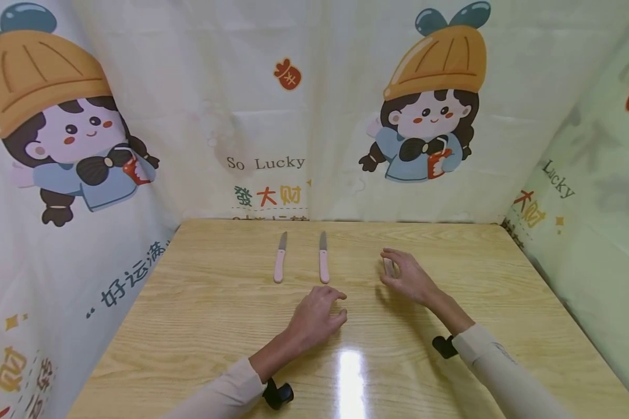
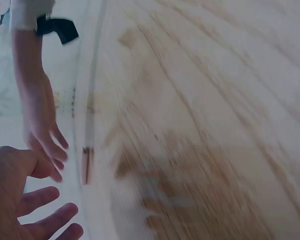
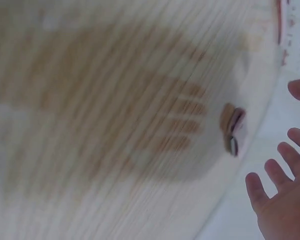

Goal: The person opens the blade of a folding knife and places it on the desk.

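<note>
Two small knives, each with a pale pink handle and a bare metal blade, lie side by side on the wooden table [image 1: 204,326] in the head view. Their blades point to the far edge: the left knife [image 1: 279,262] leans slightly, and the right knife [image 1: 323,262] lies almost straight. My left hand [image 1: 317,317] hovers just nearer to me than the right knife, its fingers loosely bent around nothing. Off to the right of both knives, my right hand [image 1: 406,276] hangs over the table, thumb and fingers loosely curved. Spread fingers of this hand [image 3: 285,200] show in the right wrist view, holding nothing.
Behind the table hangs a pale printed curtain [image 1: 340,116] with cartoon figures, and it runs along both sides too. Dark wrist cameras, one [image 1: 279,394] at the left cuff and one [image 1: 444,347] at the right, sit under the sleeves. Light glares off the table [image 1: 351,384] near the front.
</note>
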Action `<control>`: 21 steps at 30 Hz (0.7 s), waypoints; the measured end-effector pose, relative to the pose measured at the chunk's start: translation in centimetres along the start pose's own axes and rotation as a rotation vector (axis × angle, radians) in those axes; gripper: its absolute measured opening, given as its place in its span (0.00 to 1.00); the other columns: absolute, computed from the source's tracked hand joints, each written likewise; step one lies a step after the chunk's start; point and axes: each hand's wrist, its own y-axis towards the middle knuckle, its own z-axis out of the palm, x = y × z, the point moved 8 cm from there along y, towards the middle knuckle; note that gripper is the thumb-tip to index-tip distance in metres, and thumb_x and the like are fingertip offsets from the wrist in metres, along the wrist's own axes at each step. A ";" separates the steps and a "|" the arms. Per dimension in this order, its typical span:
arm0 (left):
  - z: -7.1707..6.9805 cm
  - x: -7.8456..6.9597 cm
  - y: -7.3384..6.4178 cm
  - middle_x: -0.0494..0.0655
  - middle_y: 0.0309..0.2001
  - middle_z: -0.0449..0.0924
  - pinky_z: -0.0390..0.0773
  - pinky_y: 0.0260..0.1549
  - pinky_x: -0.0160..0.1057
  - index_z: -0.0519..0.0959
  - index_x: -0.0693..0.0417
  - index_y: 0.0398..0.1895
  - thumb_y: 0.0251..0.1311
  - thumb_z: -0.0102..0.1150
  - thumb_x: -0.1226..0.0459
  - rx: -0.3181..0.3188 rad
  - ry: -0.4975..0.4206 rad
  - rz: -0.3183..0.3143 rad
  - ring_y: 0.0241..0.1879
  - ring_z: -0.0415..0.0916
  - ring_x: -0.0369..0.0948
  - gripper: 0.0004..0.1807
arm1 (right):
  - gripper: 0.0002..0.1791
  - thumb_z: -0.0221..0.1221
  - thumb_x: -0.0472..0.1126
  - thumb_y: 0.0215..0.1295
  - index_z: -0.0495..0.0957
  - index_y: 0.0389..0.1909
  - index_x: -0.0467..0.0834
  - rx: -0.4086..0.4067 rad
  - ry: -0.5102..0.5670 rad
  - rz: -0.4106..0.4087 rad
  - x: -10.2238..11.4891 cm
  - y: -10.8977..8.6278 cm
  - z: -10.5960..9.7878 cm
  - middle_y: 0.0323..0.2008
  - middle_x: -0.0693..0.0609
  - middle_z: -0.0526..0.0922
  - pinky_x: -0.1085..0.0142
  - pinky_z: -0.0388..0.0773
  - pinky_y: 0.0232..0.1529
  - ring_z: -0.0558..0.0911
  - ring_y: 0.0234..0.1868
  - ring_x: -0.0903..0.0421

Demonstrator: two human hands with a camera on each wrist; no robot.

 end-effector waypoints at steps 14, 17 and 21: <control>0.8 -1.0 -0.8 0.45 0.54 0.80 0.75 0.53 0.46 0.83 0.54 0.52 0.68 0.61 0.59 0.069 -0.002 0.027 0.56 0.73 0.44 0.13 | 0.50 0.62 0.42 0.53 0.54 0.76 0.30 0.203 -0.220 0.023 -3.1 2.4 1.8 0.76 0.29 0.50 0.37 0.50 0.70 0.49 0.75 0.30; 0.7 -1.0 -0.8 0.45 0.55 0.80 0.75 0.53 0.47 0.83 0.53 0.52 0.68 0.60 0.59 0.064 0.005 0.037 0.56 0.73 0.44 0.13 | 0.52 0.64 0.40 0.47 0.56 0.75 0.30 0.224 -0.230 0.000 -3.0 2.8 1.8 0.75 0.26 0.51 0.36 0.51 0.69 0.50 0.75 0.28; 0.6 -1.3 -0.8 0.45 0.55 0.80 0.75 0.52 0.47 0.83 0.53 0.53 0.69 0.59 0.58 0.070 0.000 0.050 0.56 0.73 0.44 0.14 | 0.54 0.68 0.40 0.42 0.58 0.74 0.29 0.267 -0.241 0.005 -3.0 3.2 1.9 0.74 0.24 0.51 0.34 0.53 0.68 0.51 0.73 0.26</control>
